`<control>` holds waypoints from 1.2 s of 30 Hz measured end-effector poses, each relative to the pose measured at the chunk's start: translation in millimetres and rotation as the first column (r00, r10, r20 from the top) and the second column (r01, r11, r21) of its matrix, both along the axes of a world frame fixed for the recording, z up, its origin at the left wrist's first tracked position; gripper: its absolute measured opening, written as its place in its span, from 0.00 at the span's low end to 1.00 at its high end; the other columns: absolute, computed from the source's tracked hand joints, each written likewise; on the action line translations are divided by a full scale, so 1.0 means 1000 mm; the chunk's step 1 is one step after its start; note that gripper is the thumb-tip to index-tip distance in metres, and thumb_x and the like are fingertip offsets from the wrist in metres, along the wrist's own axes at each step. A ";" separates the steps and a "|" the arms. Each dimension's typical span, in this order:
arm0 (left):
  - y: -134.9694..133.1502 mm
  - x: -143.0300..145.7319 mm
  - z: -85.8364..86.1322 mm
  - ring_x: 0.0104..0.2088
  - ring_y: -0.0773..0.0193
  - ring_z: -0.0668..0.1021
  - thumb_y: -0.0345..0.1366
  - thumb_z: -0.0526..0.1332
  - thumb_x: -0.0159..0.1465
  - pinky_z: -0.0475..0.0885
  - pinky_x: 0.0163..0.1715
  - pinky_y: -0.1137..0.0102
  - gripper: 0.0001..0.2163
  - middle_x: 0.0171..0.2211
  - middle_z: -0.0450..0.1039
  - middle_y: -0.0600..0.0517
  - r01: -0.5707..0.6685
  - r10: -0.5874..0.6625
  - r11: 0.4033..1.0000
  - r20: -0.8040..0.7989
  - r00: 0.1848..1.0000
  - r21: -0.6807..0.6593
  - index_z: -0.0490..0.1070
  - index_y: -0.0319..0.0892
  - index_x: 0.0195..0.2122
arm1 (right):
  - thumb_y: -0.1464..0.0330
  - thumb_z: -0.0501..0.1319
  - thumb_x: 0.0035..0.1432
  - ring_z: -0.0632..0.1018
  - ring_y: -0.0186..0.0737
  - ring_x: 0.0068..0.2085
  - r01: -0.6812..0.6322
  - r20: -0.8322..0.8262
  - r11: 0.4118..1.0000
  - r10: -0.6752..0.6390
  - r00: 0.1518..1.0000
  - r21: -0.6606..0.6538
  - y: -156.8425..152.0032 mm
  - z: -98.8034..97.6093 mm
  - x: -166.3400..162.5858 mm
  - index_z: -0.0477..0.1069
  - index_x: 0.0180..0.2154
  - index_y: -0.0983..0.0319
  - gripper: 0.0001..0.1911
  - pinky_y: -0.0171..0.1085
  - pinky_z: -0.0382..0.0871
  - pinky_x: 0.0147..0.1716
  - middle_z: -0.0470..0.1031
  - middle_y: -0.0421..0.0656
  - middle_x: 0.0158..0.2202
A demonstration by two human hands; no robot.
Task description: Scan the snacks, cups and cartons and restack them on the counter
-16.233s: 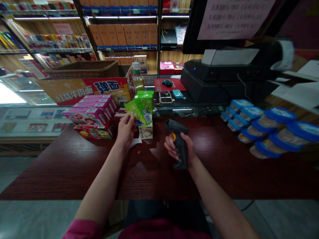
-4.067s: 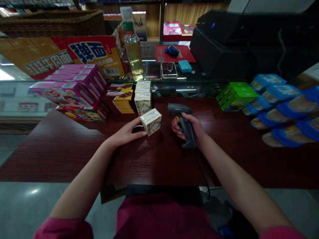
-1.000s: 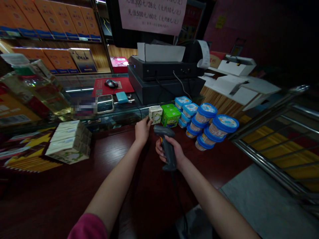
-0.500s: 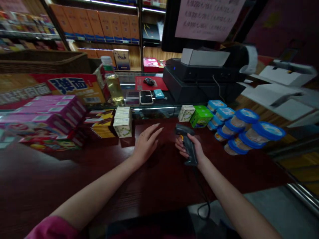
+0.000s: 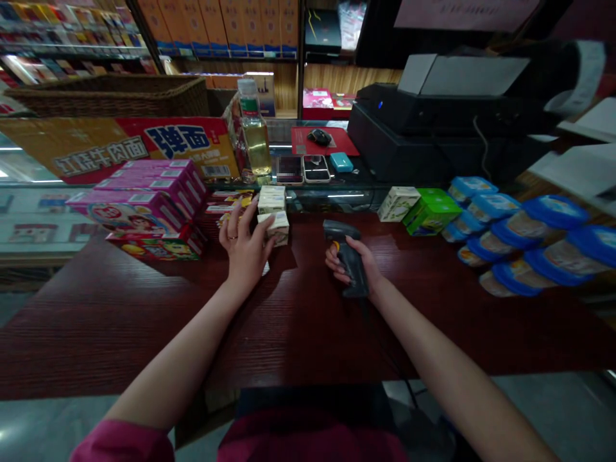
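Observation:
My left hand (image 5: 244, 250) is at the small white carton with green print (image 5: 276, 229), thumb and a finger against its side, the other fingers spread over the row's left. Behind it stands another such carton (image 5: 272, 199). My right hand (image 5: 359, 263) is wrapped round the handle of a black barcode scanner (image 5: 350, 256), whose head points left and away; its cable runs down over the counter edge. Left of my left hand are dark red and yellow packets (image 5: 226, 202), partly hidden by my fingers.
Pink boxes (image 5: 139, 202) are stacked on the left. At right stand a white carton (image 5: 398, 203), green packs (image 5: 432, 210) and blue-lidded tubs (image 5: 553, 215). A bottle (image 5: 256, 138), a phone (image 5: 316, 168) and a mouse (image 5: 319, 136) lie beyond the dark counter (image 5: 298, 327).
My left hand has moved left onto the front white carton, which now sits apart from the one behind. The scanner stays in my right hand. The view has shifted left and down.

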State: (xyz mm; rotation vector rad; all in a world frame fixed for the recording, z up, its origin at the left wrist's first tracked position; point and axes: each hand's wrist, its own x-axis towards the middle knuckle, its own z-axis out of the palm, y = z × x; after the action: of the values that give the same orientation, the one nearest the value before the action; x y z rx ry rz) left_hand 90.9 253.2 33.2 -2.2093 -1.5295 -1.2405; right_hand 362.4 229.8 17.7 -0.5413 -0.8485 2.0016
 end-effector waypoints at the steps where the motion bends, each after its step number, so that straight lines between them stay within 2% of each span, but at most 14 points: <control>1: -0.002 -0.002 -0.001 0.73 0.44 0.59 0.38 0.66 0.67 0.51 0.70 0.44 0.15 0.70 0.63 0.46 0.048 -0.048 0.999 0.003 0.999 0.010 0.76 0.53 0.56 | 0.52 0.60 0.63 0.60 0.32 0.23 0.010 0.001 1.000 -0.010 1.000 0.002 -0.002 0.000 0.001 0.68 0.31 0.62 0.20 0.26 0.56 0.12 0.62 0.39 0.27; 5: -0.004 -0.004 -0.006 0.61 0.54 0.75 0.36 0.63 0.70 0.69 0.62 0.55 0.14 0.60 0.75 0.46 0.298 -0.293 0.954 0.117 0.949 -0.027 0.75 0.51 0.56 | 0.51 0.62 0.62 0.60 0.31 0.22 -0.030 0.009 0.999 0.030 1.000 0.014 -0.008 0.001 0.002 0.69 0.31 0.62 0.21 0.27 0.57 0.12 0.61 0.38 0.25; 8: -0.001 0.002 -0.010 0.58 0.55 0.77 0.38 0.67 0.67 0.72 0.60 0.58 0.19 0.58 0.76 0.45 0.384 -0.322 0.922 0.461 0.827 -0.046 0.72 0.48 0.59 | 0.51 0.61 0.62 0.59 0.31 0.22 -0.066 0.003 0.998 0.066 0.998 0.024 -0.008 0.000 0.002 0.69 0.31 0.62 0.21 0.27 0.58 0.12 0.61 0.38 0.25; 11: 0.002 0.011 -0.013 0.57 0.53 0.79 0.41 0.71 0.62 0.74 0.59 0.58 0.25 0.57 0.77 0.45 0.475 -0.199 0.873 0.808 0.555 -0.112 0.71 0.46 0.60 | 0.51 0.60 0.63 0.60 0.31 0.22 -0.102 -0.004 0.994 0.103 0.995 0.027 -0.010 0.001 0.003 0.69 0.32 0.62 0.21 0.27 0.59 0.11 0.62 0.38 0.25; 15: 0.001 0.021 -0.014 0.54 0.53 0.81 0.43 0.73 0.60 0.77 0.55 0.59 0.25 0.56 0.78 0.44 0.688 0.015 0.709 0.980 0.199 -0.151 0.74 0.44 0.57 | 0.51 0.60 0.64 0.60 0.31 0.22 -0.123 -0.040 0.992 0.124 0.991 0.026 -0.015 0.002 0.005 0.69 0.33 0.63 0.21 0.26 0.59 0.10 0.63 0.38 0.26; 18: -0.001 0.025 -0.012 0.53 0.55 0.82 0.42 0.74 0.58 0.78 0.55 0.61 0.22 0.55 0.79 0.45 0.778 0.140 0.616 0.989 0.042 -0.120 0.76 0.44 0.52 | 0.50 0.60 0.64 0.60 0.31 0.22 -0.147 -0.066 0.989 0.148 0.987 0.025 -0.020 0.003 0.007 0.70 0.34 0.64 0.22 0.26 0.59 0.09 0.63 0.39 0.26; 20: -0.001 0.026 -0.012 0.52 0.56 0.82 0.42 0.75 0.58 0.79 0.54 0.63 0.20 0.54 0.80 0.46 0.795 0.201 0.594 0.980 0.004 -0.125 0.77 0.44 0.49 | 0.51 0.60 0.64 0.61 0.31 0.22 -0.152 -0.076 0.988 0.154 0.985 0.028 -0.021 0.004 0.007 0.70 0.34 0.64 0.22 0.26 0.60 0.09 0.63 0.39 0.26; 23: 0.001 0.026 -0.013 0.48 0.56 0.83 0.45 0.73 0.59 0.81 0.50 0.64 0.18 0.51 0.81 0.45 0.784 0.257 0.592 0.966 0.036 -0.187 0.78 0.42 0.47 | 0.52 0.60 0.64 0.61 0.31 0.22 -0.139 -0.083 0.990 0.141 0.987 0.030 -0.022 0.006 0.007 0.69 0.34 0.64 0.20 0.26 0.61 0.10 0.64 0.39 0.27; 25: 0.002 0.025 -0.013 0.46 0.55 0.84 0.48 0.71 0.61 0.81 0.47 0.63 0.20 0.49 0.82 0.44 0.712 0.254 0.654 0.961 0.113 -0.257 0.77 0.41 0.48 | 0.52 0.61 0.64 0.62 0.31 0.22 -0.132 -0.071 0.991 0.133 0.989 0.027 -0.022 0.008 0.006 0.69 0.34 0.63 0.20 0.26 0.61 0.10 0.64 0.39 0.27; 26: 0.002 0.024 -0.012 0.46 0.54 0.84 0.49 0.71 0.61 0.81 0.47 0.62 0.21 0.48 0.82 0.44 0.641 0.228 0.710 0.956 0.183 -0.292 0.77 0.41 0.49 | 0.52 0.62 0.63 0.62 0.31 0.22 -0.126 -0.064 0.992 0.127 0.990 0.024 -0.023 0.009 0.006 0.69 0.33 0.63 0.20 0.26 0.61 0.10 0.63 0.39 0.27; 28: 0.000 0.022 -0.008 0.47 0.54 0.82 0.48 0.70 0.61 0.80 0.49 0.60 0.20 0.48 0.81 0.45 0.442 0.120 0.838 0.897 0.425 -0.322 0.78 0.41 0.49 | 0.52 0.63 0.62 0.61 0.31 0.22 -0.099 -0.056 0.995 0.100 0.993 0.021 -0.023 0.011 0.006 0.69 0.33 0.63 0.20 0.26 0.60 0.10 0.63 0.39 0.27; 31: -0.007 0.019 -0.001 0.52 0.55 0.79 0.44 0.71 0.62 0.75 0.56 0.58 0.15 0.48 0.79 0.47 0.190 -0.054 0.966 0.579 0.814 -0.177 0.79 0.45 0.48 | 0.52 0.64 0.61 0.61 0.31 0.22 -0.040 -0.057 0.999 0.041 0.998 0.022 -0.022 0.013 0.007 0.70 0.32 0.63 0.20 0.26 0.60 0.10 0.63 0.39 0.27; 33: -0.014 0.017 0.003 0.53 0.56 0.78 0.41 0.69 0.64 0.74 0.57 0.59 0.13 0.49 0.77 0.47 0.158 -0.127 0.986 0.368 0.921 -0.055 0.78 0.46 0.48 | 0.53 0.64 0.61 0.61 0.31 0.23 -0.010 -0.054 1.000 0.011 0.999 0.020 -0.021 0.014 0.009 0.70 0.32 0.63 0.19 0.26 0.60 0.10 0.63 0.39 0.27; 36: -0.025 0.015 0.007 0.54 0.56 0.78 0.44 0.69 0.65 0.74 0.56 0.62 0.17 0.52 0.76 0.47 0.294 -0.288 0.955 0.152 0.945 -0.019 0.76 0.48 0.54 | 0.53 0.64 0.60 0.60 0.31 0.22 0.032 -0.043 0.999 -0.032 0.999 0.017 -0.019 0.014 0.013 0.71 0.32 0.64 0.20 0.26 0.59 0.10 0.63 0.39 0.27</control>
State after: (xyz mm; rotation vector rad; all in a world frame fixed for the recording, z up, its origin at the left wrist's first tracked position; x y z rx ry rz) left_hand 106.2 228.1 40.5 -2.4915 -1.3194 -1.4988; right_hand 375.5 211.0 31.8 -0.4969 -0.8261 1.9677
